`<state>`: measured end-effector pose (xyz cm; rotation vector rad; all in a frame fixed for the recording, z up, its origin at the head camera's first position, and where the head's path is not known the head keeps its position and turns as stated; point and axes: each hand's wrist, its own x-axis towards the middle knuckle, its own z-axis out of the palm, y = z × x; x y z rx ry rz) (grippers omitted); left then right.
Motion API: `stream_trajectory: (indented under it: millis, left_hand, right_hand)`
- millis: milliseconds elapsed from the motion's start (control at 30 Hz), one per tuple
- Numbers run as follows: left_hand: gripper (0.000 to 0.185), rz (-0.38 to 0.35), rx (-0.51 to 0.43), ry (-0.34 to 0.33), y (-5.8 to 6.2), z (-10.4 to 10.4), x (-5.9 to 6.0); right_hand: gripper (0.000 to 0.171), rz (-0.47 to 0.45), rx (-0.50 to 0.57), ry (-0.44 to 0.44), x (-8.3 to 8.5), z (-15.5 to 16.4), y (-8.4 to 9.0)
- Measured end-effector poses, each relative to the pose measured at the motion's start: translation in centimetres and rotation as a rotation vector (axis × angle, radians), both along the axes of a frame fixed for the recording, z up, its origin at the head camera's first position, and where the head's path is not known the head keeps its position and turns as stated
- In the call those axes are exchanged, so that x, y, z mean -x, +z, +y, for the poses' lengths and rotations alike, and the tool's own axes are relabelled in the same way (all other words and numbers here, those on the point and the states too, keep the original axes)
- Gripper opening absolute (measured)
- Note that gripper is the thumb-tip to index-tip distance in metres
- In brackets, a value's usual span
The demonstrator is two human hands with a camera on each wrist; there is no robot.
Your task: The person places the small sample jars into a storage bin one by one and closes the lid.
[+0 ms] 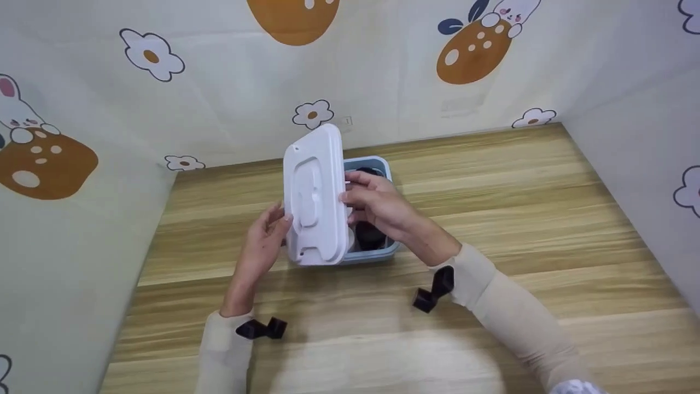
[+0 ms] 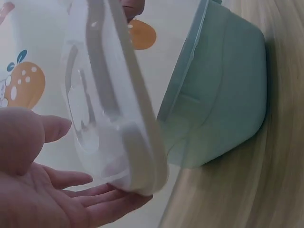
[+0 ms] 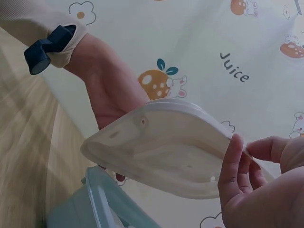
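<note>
A white plastic lid is tilted up over the left part of a light blue storage box. My right hand pinches the lid's right edge, thumb on the near face and fingers behind, as the right wrist view also shows. Along the opposite edge, my left hand supports the lid; its fairly straight fingers touch the rim, and the thumb stands apart from it. Dark items and something whitish lie in the box, partly hidden by the lid and right hand.
The box stands on a wood-grain tabletop, near its back edge. Behind and at both sides hang pale wall sheets printed with flowers, rabbits and orange fruit. Each sleeve carries a small black wrist mount.
</note>
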<state>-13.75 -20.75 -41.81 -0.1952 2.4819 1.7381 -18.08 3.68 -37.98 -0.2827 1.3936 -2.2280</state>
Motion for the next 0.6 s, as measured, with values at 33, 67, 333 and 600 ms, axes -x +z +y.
stream_trajectory:
  millis: [33, 67, 333, 600]
  left_hand:
    - [0.061, -0.004, -0.001, 0.001, -0.2, 0.1, 0.2]
    - [0.06, -0.006, -0.004, 0.006, -0.3, 0.3, 0.3]
    - [0.053, 0.032, -0.015, 0.064, -0.5, 1.9, 0.9]
    - [0.054, 0.057, -0.014, 0.039, -0.1, 3.4, 1.5]
  right_hand:
    - [0.042, 0.005, 0.011, -0.004, 0.1, 0.3, -0.1]
    - [0.043, 0.013, 0.017, -0.01, 0.2, 0.7, -0.2]
    - [0.05, 0.095, -0.113, -0.199, 1.1, 2.9, -1.8]
    - [0.046, 0.195, -0.437, -0.389, 1.4, 4.4, -2.9]
